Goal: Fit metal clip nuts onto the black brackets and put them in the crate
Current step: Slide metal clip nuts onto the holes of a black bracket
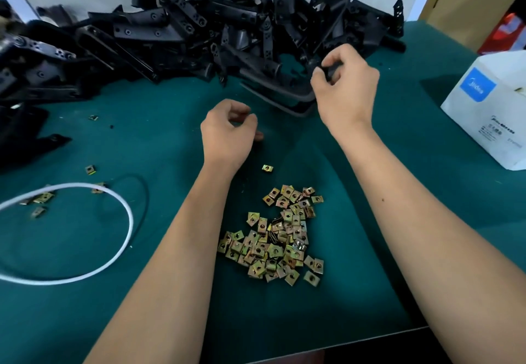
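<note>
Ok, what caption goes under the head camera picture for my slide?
Right hand pinches a black bracket from the pile; left hand waits above the clip nuts.

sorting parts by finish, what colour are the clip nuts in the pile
Yellowish gold with iridescent tints, the clip nuts show best in the head view.

Two bare forearms reach forward from the bottom of the view. The left hand [227, 130] sits lower and nearer, back of the hand up, fingers curled loosely inward; whether it holds anything cannot be seen. The right hand [345, 84] reaches farther ahead, wrist slightly bent, its curled fingers and thumb pinching something dark.
</note>
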### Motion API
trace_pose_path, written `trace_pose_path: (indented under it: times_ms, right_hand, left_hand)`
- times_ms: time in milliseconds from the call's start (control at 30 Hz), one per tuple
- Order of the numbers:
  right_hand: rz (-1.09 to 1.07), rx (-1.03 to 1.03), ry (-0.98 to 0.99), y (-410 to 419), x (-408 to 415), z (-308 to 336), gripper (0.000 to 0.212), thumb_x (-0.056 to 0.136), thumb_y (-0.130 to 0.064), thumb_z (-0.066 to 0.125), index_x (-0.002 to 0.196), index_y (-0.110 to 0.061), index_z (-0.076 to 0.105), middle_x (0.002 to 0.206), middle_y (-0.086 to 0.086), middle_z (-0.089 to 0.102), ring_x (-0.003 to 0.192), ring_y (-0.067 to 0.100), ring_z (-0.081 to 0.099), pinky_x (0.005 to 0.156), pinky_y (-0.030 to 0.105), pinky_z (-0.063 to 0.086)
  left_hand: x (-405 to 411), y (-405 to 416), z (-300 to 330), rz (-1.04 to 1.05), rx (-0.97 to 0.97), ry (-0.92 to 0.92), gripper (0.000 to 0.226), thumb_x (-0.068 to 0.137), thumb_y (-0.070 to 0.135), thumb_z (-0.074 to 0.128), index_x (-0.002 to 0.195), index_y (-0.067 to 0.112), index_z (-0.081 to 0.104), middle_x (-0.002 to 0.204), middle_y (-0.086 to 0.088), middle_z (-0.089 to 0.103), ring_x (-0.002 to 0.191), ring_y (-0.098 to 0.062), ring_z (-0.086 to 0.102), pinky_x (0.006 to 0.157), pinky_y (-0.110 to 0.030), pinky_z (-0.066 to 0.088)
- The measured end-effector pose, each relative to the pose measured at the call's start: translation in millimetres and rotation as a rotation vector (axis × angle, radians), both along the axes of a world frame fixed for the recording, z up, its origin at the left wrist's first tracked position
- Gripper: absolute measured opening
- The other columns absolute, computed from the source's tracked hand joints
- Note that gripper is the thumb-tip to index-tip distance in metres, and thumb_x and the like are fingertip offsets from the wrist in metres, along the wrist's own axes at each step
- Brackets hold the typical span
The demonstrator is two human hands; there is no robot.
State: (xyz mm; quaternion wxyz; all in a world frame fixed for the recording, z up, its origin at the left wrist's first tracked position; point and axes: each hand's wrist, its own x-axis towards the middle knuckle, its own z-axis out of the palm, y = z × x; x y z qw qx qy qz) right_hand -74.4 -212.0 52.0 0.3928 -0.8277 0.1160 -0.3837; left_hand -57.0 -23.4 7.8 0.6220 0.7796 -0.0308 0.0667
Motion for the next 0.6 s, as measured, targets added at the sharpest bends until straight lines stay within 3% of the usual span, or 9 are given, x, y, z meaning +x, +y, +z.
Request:
trace_pose_path:
  times_ms: [167,267,300,367,467,533,600]
  right_hand:
    - [-0.010,0.111,-0.194,3.0,-6.7,-4.1,0.012,0.092,-0.021,0.066,0.091,-0.009,0.067,0.058,0.008,0.055,0.053,0.018,0.052,0.064,0.036,0.050]
    - [0.103,0.083,-0.208,18.6,-11.8,-8.4,0.011,0.092,-0.021,0.068,0.092,-0.010,0.068,0.059,0.008,0.057,0.054,0.022,0.054,0.063,0.040,0.049]
    - [0.161,0.036,-0.182,26.2,-14.2,-10.2,0.012,0.092,-0.021,0.069,0.096,-0.010,0.068,0.059,0.004,0.057,0.053,0.017,0.051,0.061,0.037,0.048]
    - [0.311,-0.070,-0.084,40.0,-20.6,-14.3,0.021,0.093,-0.024,0.070,0.108,-0.010,0.062,0.059,-0.001,0.059,0.052,0.013,0.051,0.059,0.033,0.046]
    - [0.481,-0.112,0.115,43.3,-26.8,-18.5,0.036,0.095,-0.030,0.072,0.119,-0.012,0.052,0.067,0.000,0.068,0.055,0.014,0.063,0.062,0.033,0.053]
    - [0.560,-0.120,0.258,35.7,-28.7,-19.6,0.033,0.092,-0.034,0.077,0.111,-0.013,0.060,0.075,-0.001,0.072,0.059,0.010,0.065,0.064,0.031,0.054]
    - [0.665,-0.246,0.405,26.9,-31.8,-21.1,0.026,0.085,-0.038,0.083,0.096,-0.017,0.072,0.081,-0.006,0.071,0.066,0.001,0.062,0.063,0.020,0.048]
  left_hand:
    - [-5.3,-4.6,6.7,-0.145,-0.304,0.096,0.009,0.098,0.016,0.066,0.099,0.007,0.068,0.098,-0.015,0.073,0.073,-0.030,0.076,0.073,-0.039,0.063]
    - [-5.8,-4.6,16.0,-0.309,-0.631,0.203,0.038,0.100,0.033,0.064,0.121,0.001,0.062,0.120,-0.020,0.071,0.095,-0.034,0.076,0.078,-0.034,0.061]
    - [-5.5,-4.4,17.6,-0.339,-0.704,0.218,0.046,0.101,0.035,0.063,0.128,-0.001,0.057,0.126,-0.021,0.069,0.099,-0.032,0.075,0.082,-0.036,0.060]
    - [-5.4,-3.7,17.7,-0.283,-0.748,0.211,0.036,0.100,0.024,0.066,0.128,0.002,0.058,0.126,-0.020,0.069,0.094,-0.027,0.073,0.084,-0.037,0.060]
    - [-3.0,3.6,14.1,-0.057,-0.710,0.216,0.018,0.095,-0.002,0.067,0.109,0.008,0.062,0.101,-0.010,0.074,0.086,-0.022,0.072,0.073,-0.029,0.059]
    - [0.9,11.1,13.9,0.009,-0.770,0.234,0.020,0.094,-0.006,0.063,0.102,0.012,0.063,0.092,-0.005,0.073,0.081,-0.020,0.072,0.066,-0.026,0.057]
    - [5.3,15.8,14.9,0.030,-0.825,0.247,0.023,0.095,-0.006,0.057,0.104,0.015,0.063,0.099,-0.007,0.070,0.079,-0.019,0.069,0.061,-0.026,0.053]
